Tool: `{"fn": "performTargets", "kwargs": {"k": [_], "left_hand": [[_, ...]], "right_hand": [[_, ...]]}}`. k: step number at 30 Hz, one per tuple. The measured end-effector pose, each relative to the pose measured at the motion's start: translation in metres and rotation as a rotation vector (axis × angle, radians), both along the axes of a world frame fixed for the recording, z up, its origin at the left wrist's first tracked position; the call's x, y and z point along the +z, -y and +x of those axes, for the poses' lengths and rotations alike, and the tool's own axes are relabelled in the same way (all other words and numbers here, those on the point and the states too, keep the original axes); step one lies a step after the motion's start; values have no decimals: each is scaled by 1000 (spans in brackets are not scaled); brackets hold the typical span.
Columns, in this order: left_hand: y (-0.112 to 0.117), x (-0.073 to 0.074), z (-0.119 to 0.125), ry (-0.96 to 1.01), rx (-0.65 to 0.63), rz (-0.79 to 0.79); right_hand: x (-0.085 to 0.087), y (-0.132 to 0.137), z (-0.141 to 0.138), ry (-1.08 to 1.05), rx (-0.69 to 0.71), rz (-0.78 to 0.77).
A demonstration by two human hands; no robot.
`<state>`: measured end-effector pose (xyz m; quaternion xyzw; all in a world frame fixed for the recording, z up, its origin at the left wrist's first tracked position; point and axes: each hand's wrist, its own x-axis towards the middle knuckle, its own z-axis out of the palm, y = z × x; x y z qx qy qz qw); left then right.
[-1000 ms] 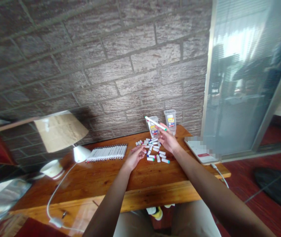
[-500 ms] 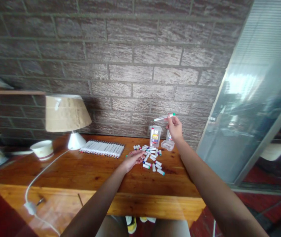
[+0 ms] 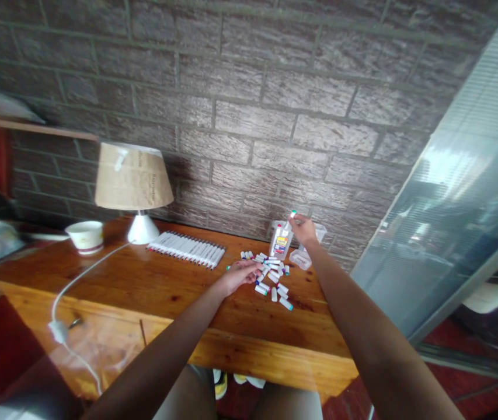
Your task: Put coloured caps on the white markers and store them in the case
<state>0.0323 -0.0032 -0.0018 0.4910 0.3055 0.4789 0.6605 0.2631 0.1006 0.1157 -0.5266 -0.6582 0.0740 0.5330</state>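
Note:
My right hand (image 3: 305, 229) is closed in a pinch around a white marker (image 3: 293, 214) with a green end. The marker is held upright over the mouth of a clear plastic box (image 3: 278, 248), where a red-ended marker also stands. Low over the table, my left hand (image 3: 240, 275) has its fingers bent together beside a loose pile of short white caps (image 3: 274, 278) with coloured ends. What those fingers hold, if anything, is too small to make out. A green-ended piece (image 3: 228, 267) shows just behind that hand.
A row of white markers (image 3: 187, 249) lies side by side on the wooden table (image 3: 152, 291). Left of it stand a lamp (image 3: 142, 228) and a paper bowl (image 3: 86, 237). A clear lid (image 3: 300, 259) lies by the second box (image 3: 320, 232), against the brick wall.
My right hand has brought the marker from nearly level to upright and over the box. My left hand stays by the caps. The whole view has tilted and shifted slightly.

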Motion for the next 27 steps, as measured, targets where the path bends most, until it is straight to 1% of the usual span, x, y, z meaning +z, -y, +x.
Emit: {"fn": "performTargets", "kwargs": {"k": [3,11,17,22,27], "left_hand": [[0,1,0,2,1,-21],[2,3,-1,20,-11,-23],[3,4,-1,-15,-11,-25],[2,4,-1,-27,-9,-30],[1,3,-1,-30,-11,-24]], "right_hand": [[-2,-2,-4,74,-11,-23],[-8,9,-8,288,-77,-74],[-10,7,-9,409,-88,-121],[-11,8,-8,457,-80,-141],[-12,12,-6,451,-74,-115]]}}
